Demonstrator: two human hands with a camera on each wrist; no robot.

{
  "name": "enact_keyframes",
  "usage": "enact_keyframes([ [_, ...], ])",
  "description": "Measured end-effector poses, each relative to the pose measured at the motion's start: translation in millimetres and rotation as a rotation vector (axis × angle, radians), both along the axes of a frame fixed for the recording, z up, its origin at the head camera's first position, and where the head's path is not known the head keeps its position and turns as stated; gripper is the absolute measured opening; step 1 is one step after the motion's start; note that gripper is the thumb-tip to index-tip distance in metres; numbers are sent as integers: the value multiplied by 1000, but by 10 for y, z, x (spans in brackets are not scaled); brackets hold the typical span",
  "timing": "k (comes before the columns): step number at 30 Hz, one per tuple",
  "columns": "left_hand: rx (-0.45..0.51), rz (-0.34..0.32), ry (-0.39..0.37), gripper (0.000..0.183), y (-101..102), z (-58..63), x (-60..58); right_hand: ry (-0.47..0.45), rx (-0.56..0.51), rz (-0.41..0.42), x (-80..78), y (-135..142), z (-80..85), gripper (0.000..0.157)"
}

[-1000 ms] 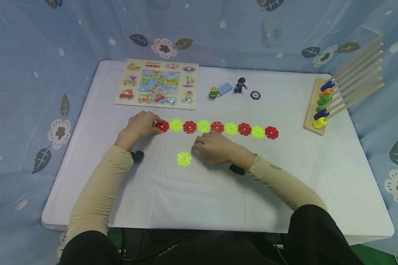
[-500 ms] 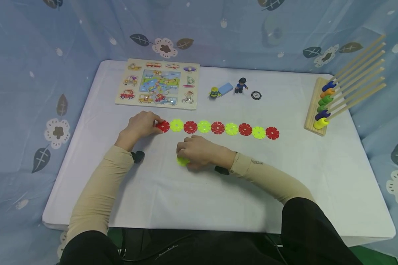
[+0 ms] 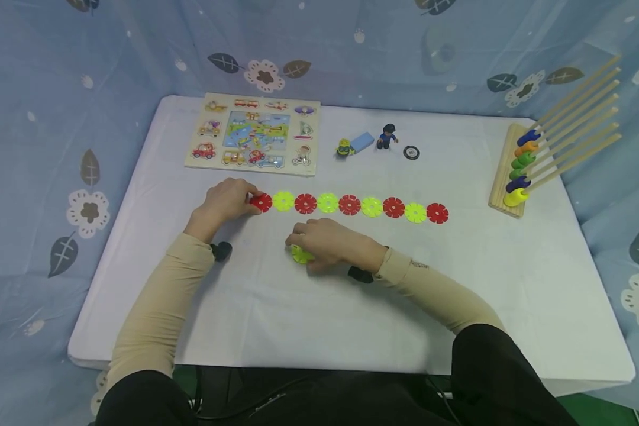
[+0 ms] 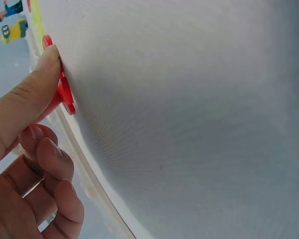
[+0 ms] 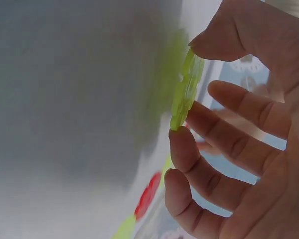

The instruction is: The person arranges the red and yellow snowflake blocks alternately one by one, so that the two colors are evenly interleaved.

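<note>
My left hand (image 3: 225, 202) pinches the red interlocking flower disc (image 3: 264, 203) at the left end of a row of alternating red and yellow-green discs. In the left wrist view, the thumb lies on this red disc (image 4: 66, 95), the other fingers curled behind. Below the row, my right hand (image 3: 332, 241) holds a separate yellow-green disc (image 3: 301, 255) by its edges. The right wrist view shows that yellow-green disc (image 5: 185, 92) tilted between thumb and fingertips, close over the white cloth. Neighbouring in the row is another yellow-green disc (image 3: 284, 201).
A wooden picture puzzle (image 3: 197, 158) lies at the back left. Behind the row are a yellow figure (image 3: 344, 148), a blue block (image 3: 362, 142), a toy figure in blue (image 3: 387, 137) and a black-and-white ring (image 3: 411, 152). A peg stand (image 3: 503, 171) with beads stands right.
My right hand has moved left from beside the row to the loose yellow-green disc, taken hold of it and shifted it slightly right. The left hand has stayed on the red disc.
</note>
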State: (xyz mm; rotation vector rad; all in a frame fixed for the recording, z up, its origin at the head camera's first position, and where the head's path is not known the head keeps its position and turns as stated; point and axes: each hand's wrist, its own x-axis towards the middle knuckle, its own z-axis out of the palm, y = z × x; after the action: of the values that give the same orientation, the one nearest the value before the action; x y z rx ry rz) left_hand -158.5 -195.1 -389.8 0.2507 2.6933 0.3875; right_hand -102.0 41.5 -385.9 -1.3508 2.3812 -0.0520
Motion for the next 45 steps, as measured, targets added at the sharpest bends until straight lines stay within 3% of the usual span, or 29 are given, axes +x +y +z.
enact_keyframes([
  [16,13,8,-2,46,-7,-1,10,29,-75,-203,-62,906,58,55],
  [29,4,13,3,46,-3,10,7,43,-35,-545,-119,1816,92,54],
  [37,4,5,-6,46,7,6,-6,70,-23,-693,-204,2368,123,56],
  [45,4,5,-11,46,20,31,3,76,3,-838,-292,2723,149,61],
])
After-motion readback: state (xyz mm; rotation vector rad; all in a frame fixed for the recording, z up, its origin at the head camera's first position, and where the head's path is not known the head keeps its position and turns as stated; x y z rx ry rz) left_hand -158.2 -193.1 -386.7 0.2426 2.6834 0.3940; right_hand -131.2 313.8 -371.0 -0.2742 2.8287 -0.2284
